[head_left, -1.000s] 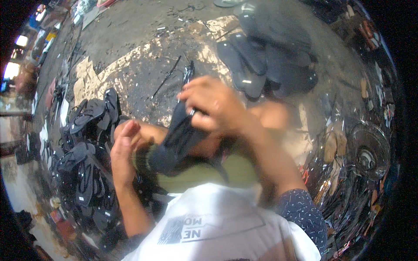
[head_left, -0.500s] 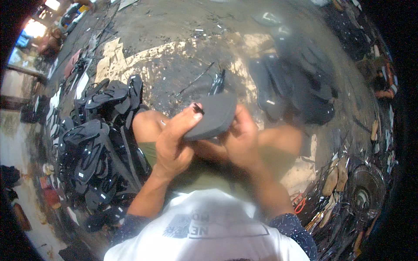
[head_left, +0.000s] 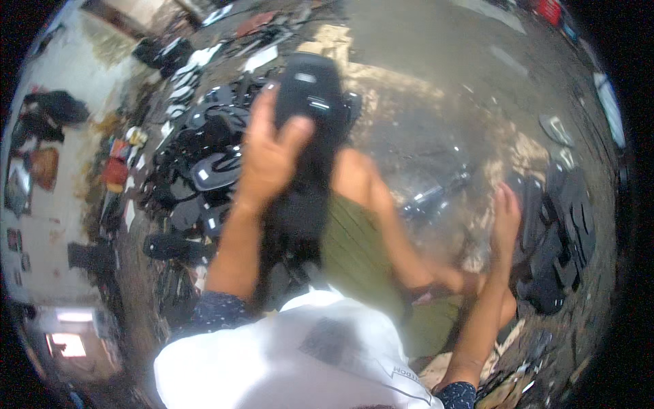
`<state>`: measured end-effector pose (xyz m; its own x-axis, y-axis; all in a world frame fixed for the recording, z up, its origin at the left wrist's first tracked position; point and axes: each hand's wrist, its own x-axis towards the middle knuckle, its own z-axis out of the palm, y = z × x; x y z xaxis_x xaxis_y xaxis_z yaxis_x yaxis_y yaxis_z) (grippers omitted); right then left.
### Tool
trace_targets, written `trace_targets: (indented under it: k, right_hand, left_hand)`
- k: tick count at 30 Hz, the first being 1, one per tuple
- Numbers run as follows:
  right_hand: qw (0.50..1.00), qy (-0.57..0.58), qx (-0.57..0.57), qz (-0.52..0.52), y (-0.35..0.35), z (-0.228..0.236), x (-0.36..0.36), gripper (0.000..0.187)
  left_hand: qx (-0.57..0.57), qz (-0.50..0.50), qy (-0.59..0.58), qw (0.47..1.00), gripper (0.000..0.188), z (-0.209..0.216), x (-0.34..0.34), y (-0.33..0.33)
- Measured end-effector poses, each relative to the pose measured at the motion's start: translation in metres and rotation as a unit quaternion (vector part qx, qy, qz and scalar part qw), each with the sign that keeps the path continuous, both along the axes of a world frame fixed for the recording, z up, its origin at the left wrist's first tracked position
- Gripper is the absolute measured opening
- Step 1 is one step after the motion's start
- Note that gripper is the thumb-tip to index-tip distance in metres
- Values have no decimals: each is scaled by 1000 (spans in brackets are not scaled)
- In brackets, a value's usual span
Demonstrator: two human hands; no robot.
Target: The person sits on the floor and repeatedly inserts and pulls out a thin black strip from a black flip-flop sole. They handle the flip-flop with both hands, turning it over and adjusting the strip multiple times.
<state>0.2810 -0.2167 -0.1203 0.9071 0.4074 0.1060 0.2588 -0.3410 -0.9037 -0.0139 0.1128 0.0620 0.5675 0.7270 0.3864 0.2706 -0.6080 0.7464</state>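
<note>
On the left, my left hand (head_left: pixel 267 153) has its thumb and fingers at the edge of a black flip-flop (head_left: pixel 313 88) with small white labels on it, held over the edge of a heap. That heap is made of many black flip-flops (head_left: pixel 214 170) with shiny straps. Motion blurs the held one, and its strap is hard to make out. Far over on the right, my right hand (head_left: pixel 505 221) has its fingers stretched out. It is beside a stack of dark flat soles (head_left: pixel 555 232); whether it touches them I cannot tell.
My bent legs in green shorts (head_left: pixel 361 252) lie between the two piles. Torn brown cardboard (head_left: pixel 395 85) covers part of the dark, stained floor. A shiny black item (head_left: pixel 436 194) lies in front of me. A stained wall (head_left: pixel 54 232) stands at the left.
The view has swung left. My hands, which were together on a dark grey sole, are now wide apart: the left over the flip-flop heap, the right by the soles.
</note>
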Motion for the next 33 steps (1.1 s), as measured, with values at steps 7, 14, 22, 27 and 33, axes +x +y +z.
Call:
trace_targets:
  k: [7,14,22,27,33]
  right_hand:
    - [881,-80,-446,-138,-66,-141,67,85]
    - [991,68,-82,-80,-15,-64,25,71]
    - [987,-4,18,158,50,-2,-79,52]
    - [975,105,-142,-134,87,-133,-20,47]
    - [964,200,-15,-176,75,-142,-13,25]
  left_hand:
    - [263,299,-80,914,57,69,-148,88]
    - [-116,-96,-94,984,50,-35,8,-45]
    - [-284,-104,-79,950,63,-83,60,-72]
    - [-248,-87,140,955,78,-79,-12,-59]
    - [-128,-56,34,990,57,-75,5,-73]
